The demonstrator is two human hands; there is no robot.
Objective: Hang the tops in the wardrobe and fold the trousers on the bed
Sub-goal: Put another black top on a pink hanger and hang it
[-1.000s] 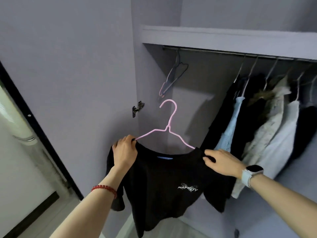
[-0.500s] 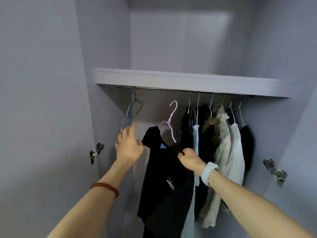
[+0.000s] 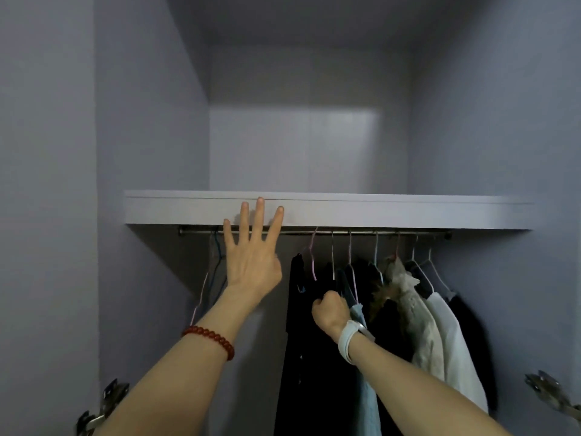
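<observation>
Head camera, looking up into an open wardrobe. The left hand point(image 3: 251, 262) is raised with its fingers straight and spread, holding nothing; its fingertips point(image 3: 259, 202) overlap the front edge of a pale shelf point(image 3: 393, 210), though whether they touch it is unclear. A red bead bracelet point(image 3: 210, 338) circles the left wrist. Just behind that hand, a metal rail point(image 3: 361, 233) runs beneath the shelf.

To the right of and lower than the left hand, the right hand point(image 3: 330, 313) is curled into a fist, gripping the shoulder of a black top point(image 3: 306, 357). This top hangs from the rail on a pink hanger point(image 3: 312, 256), between the two hands. A pale watch point(image 3: 350, 338) sits on the right wrist.

Right of the right hand hang more clothes: a light blue garment point(image 3: 366, 401), dark pieces, and white tops point(image 3: 440, 335). Left of the left hand, empty wire hangers point(image 3: 213, 265) dangle from the rail. Metal hinges point(image 3: 105, 407) show at the lower corners.
</observation>
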